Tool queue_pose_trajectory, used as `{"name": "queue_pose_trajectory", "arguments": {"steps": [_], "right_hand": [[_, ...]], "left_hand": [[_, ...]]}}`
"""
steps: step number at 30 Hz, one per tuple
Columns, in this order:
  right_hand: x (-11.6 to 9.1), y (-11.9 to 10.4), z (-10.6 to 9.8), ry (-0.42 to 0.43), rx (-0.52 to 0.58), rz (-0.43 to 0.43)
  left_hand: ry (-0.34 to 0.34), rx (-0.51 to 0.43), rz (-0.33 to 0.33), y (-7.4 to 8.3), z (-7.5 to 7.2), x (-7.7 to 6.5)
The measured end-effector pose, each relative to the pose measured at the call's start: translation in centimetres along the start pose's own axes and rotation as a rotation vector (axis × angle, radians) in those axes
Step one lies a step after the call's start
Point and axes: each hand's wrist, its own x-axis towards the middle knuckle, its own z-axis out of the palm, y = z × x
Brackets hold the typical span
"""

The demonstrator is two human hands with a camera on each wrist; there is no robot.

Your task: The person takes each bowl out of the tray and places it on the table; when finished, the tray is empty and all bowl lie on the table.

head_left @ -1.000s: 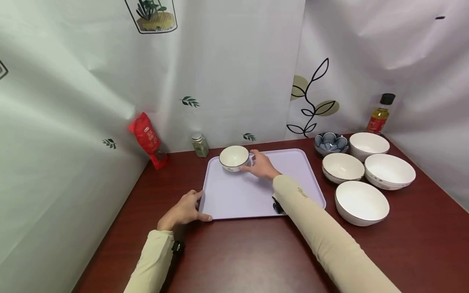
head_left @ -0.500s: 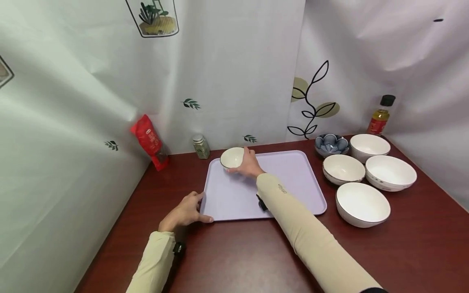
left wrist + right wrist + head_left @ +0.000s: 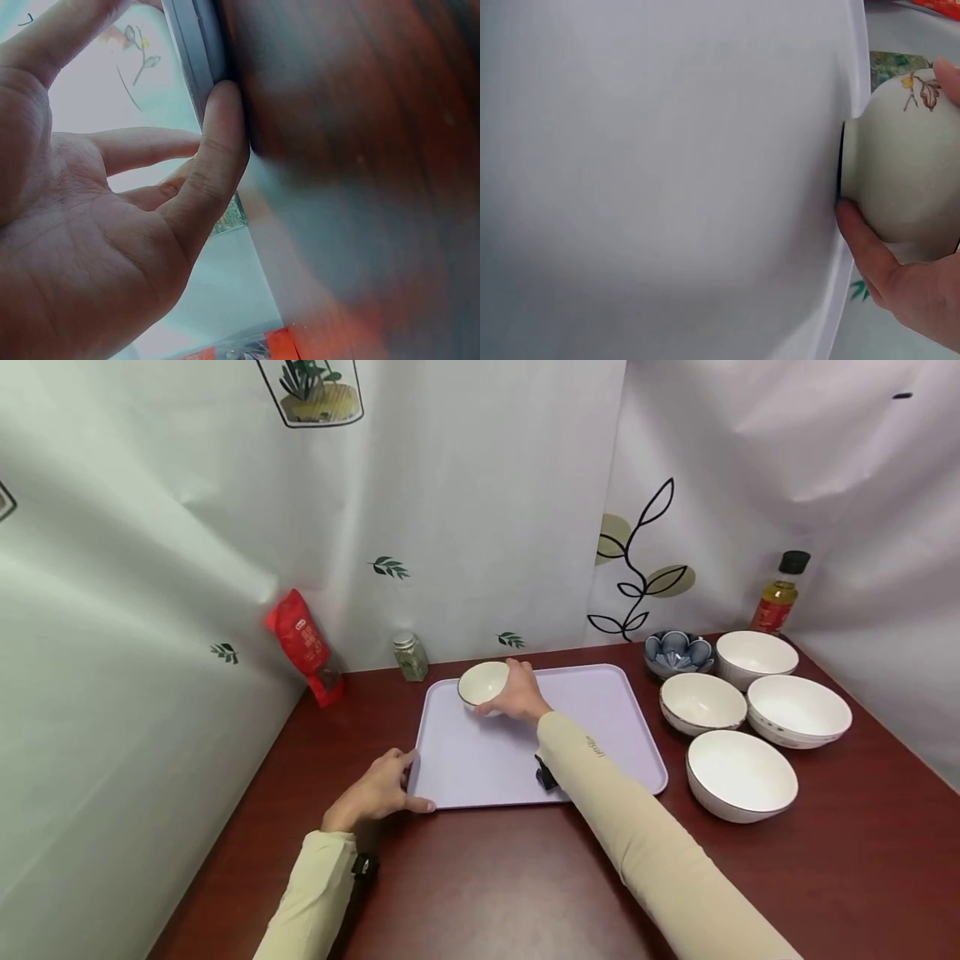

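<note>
My right hand (image 3: pixel 519 693) grips a small cream bowl (image 3: pixel 477 683) from its right side, over the back left part of the lilac tray (image 3: pixel 480 777). In the right wrist view, a fingertip touches the foot of the bowl (image 3: pixel 907 165), and a brown flower print shows on its wall. I cannot tell whether the foot touches the tray. My left hand (image 3: pixel 381 787) rests against the tray's front left corner with its fingers spread. Up close in the left wrist view, one long finger lies along the tray's rim (image 3: pixel 196 52).
Several white bowls (image 3: pixel 742 777) and a blue petal-shaped bowl (image 3: pixel 677 654) stand right of the tray. An oil bottle (image 3: pixel 777 597) is behind them. A spice jar (image 3: pixel 410 657) and a red packet (image 3: pixel 303 643) stand at the back left, by the curtain wall.
My right hand has shifted left around the bowl and now covers more of its right side. The bowl has moved slightly to the right. The left hand and tray look unchanged.
</note>
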Motion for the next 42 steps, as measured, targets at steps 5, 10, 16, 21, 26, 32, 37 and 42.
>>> {"name": "queue_pose_trajectory", "arguments": {"steps": [5, 10, 16, 21, 26, 32, 37, 42], "right_hand": [[-0.5, -0.4, -1.5, -0.021, -0.016, -0.019], [-1.5, -0.9, -2.6, -0.048, -0.024, -0.025], [-3.3, -1.6, -3.9, -0.072, -0.026, -0.043], [-5.7, -2.1, -5.4, -0.103, -0.046, -0.07], [-8.6, -2.2, -6.7, -0.125, -0.034, -0.132], [-12.3, -1.0, -8.9, -0.116, -0.036, -0.166], [-14.9, 0.1, -11.8, -0.073, -0.112, -0.225], [-17.0, 1.1, -14.4, -0.037, -0.219, -0.271]], "left_hand": [[0.011, 0.022, 0.009, -0.3, -0.7, 0.1], [0.009, 0.023, 0.015, -0.4, -1.0, 0.0], [0.013, 0.03, 0.021, -0.5, -1.1, 0.0], [0.01, 0.023, 0.009, -0.7, -0.8, -0.3], [0.014, 0.01, -0.004, -1.1, -0.2, -1.1], [0.005, 0.02, 0.025, -1.0, 0.3, -1.0], [0.004, 0.033, 0.047, -0.4, 0.2, -0.4], [0.012, 0.036, 0.043, -0.1, 0.1, -0.3]]}}
